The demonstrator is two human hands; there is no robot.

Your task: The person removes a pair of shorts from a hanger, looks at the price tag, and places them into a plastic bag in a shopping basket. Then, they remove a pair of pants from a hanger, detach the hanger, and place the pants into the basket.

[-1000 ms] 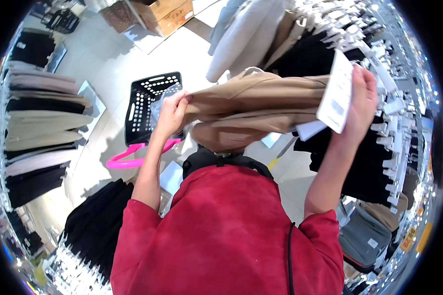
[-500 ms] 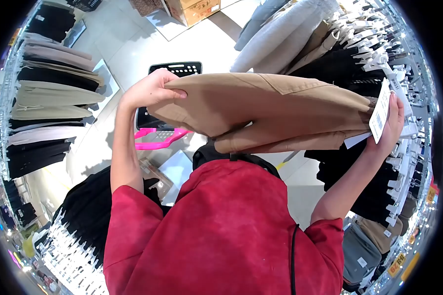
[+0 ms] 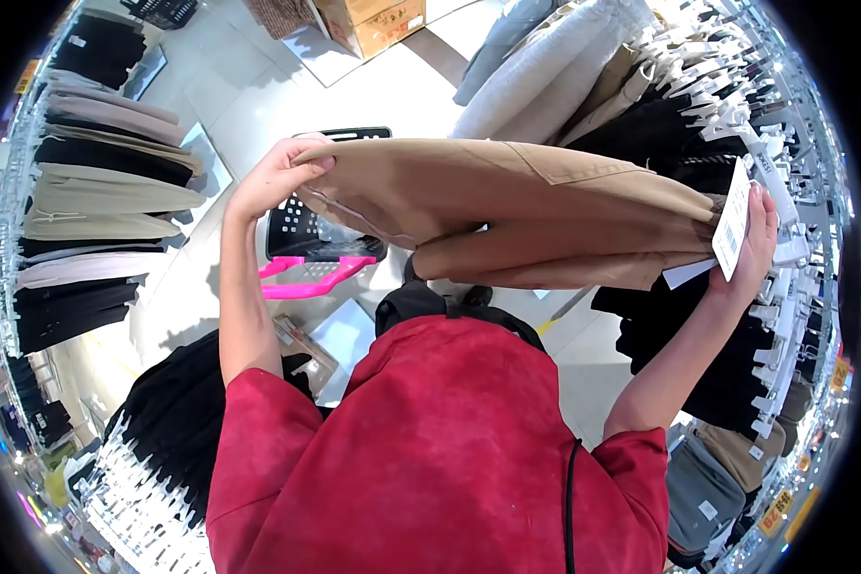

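Closest to my view, the red shirt (image 3: 440, 459) fills the lower middle of the frame, with a black strap (image 3: 450, 308) across the chest just above it. From there both bare arms rise. My left hand (image 3: 275, 177) is curled shut over one end of the tan trousers (image 3: 507, 215), fingers (image 3: 308, 161) folded down on the cloth edge. My right hand (image 3: 754, 244) grips the other end, at the waistband side, with the fingers wrapped behind the fabric and a white price tag (image 3: 733, 232) standing upright against the palm. The trousers hang between the two hands, held up level in front of my chest, folded over so that a lower layer sags beneath the upper one.

Below the left hand, on the pale floor (image 3: 258, 96), stands a black plastic basket (image 3: 316, 234) with pink handles (image 3: 311, 273); the trousers cover part of it. A rack of black garments (image 3: 177, 421) on white hangers sits low on the left, near my left elbow. Further left, a row of folded clothes (image 3: 96, 191) in black, beige and grey runs along a shelf. On the right, hanging dark trousers (image 3: 708, 354) crowd behind the right hand, and grey and beige garments (image 3: 564, 72) hang above them. A cardboard box (image 3: 373, 19) rests on the floor at the far top.
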